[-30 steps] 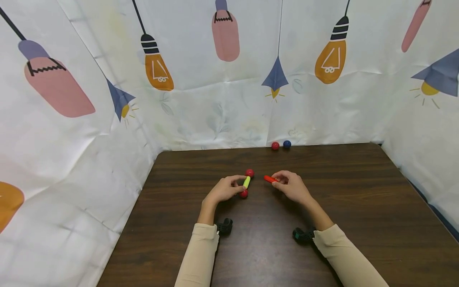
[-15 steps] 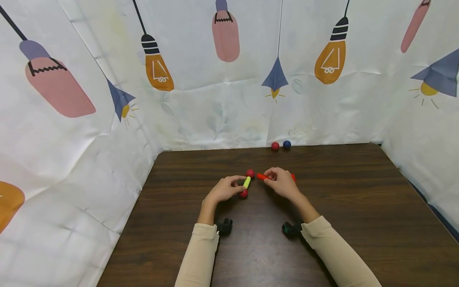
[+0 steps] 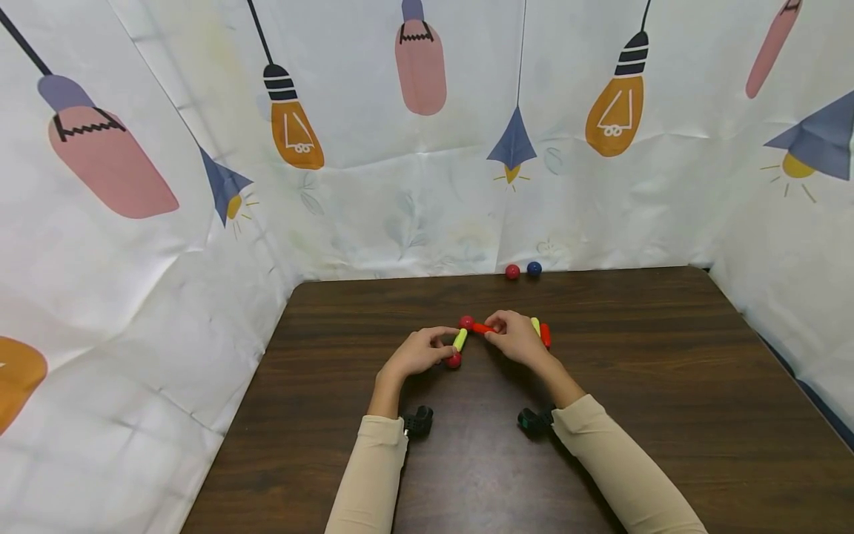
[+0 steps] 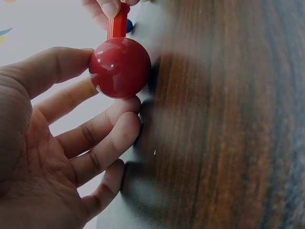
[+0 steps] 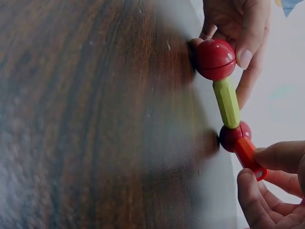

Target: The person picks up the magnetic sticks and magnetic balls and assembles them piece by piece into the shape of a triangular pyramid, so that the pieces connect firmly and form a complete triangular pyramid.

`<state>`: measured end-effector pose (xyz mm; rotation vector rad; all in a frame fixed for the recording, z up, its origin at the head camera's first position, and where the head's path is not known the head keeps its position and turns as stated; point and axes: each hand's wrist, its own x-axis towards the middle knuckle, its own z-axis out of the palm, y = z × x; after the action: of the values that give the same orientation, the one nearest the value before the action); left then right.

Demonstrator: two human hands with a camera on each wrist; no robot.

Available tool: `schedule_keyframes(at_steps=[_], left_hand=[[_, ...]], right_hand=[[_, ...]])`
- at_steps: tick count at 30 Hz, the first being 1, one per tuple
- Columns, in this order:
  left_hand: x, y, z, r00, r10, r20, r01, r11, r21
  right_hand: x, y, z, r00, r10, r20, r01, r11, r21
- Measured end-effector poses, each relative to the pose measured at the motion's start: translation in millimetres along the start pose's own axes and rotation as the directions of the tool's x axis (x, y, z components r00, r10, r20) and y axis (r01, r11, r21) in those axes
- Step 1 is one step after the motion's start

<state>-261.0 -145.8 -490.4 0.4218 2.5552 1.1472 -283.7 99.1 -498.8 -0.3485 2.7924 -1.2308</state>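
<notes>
A yellow-green magnetic rod [image 3: 461, 339] links a near red ball [image 3: 454, 361] with a far red ball [image 3: 466, 322] on the table. My left hand [image 3: 415, 351] pinches the near ball, thumb against its side, index finger reaching along the rod; the ball [image 4: 120, 68] is large in the left wrist view. Between thumb and fingertips, my right hand [image 3: 522, 341] holds a red magnetic rod [image 3: 481, 328]. In the right wrist view, one end of this red rod [image 5: 247, 155] meets the far ball, and a silver disc shows at its other end.
Behind the right hand lie another yellow-green rod [image 3: 536, 325] and another red rod [image 3: 545, 336]. A loose red ball [image 3: 512, 271] and a blue ball [image 3: 534, 268] sit at the back edge of the dark wooden table [image 3: 480, 475], by the printed cloth [image 3: 427, 200].
My right hand has moved left with the red rod until its end meets the far red ball, uncovering the rods behind it. My left hand stays in place.
</notes>
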Motion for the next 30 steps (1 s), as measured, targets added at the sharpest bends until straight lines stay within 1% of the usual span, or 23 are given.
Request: schedule_keyframes(at_steps=[7, 11, 19, 24, 30], left_hand=[[1.1, -1.0, 0.1, 1.0, 0.002, -0.013, -0.002, 1.0, 0.003], [1.4, -1.2, -0.1, 1.0, 0.003, -0.019, -0.002, 1.0, 0.012], [1.6, -1.6, 0.1, 1.0, 0.004, -0.017, -0.004, 1.0, 0.008], [1.6, -1.6, 0.8, 1.0, 0.004, -0.02, -0.004, 1.0, 0.008], [2.8, -0.6, 0.8, 0.998, 0.004, -0.056, -0.004, 1.0, -0.001]], right_hand=[[-1.2, -2.2, 2.0, 0.998, 0.047, 0.036, -0.049, 0.998, 0.05], [-1.9, -2.7, 4.5, 0.997, 0.055, 0.057, -0.059, 0.996, 0.067], [-1.7, -2.3, 8.6, 0.997, 0.03, 0.072, -0.034, 0.997, 0.067], [-0.2, -1.6, 9.4, 0.997, 0.011, 0.074, -0.014, 0.999, 0.043], [2.8, 0.2, 8.3, 0.996, -0.032, 0.082, 0.03, 0.999, 0.024]])
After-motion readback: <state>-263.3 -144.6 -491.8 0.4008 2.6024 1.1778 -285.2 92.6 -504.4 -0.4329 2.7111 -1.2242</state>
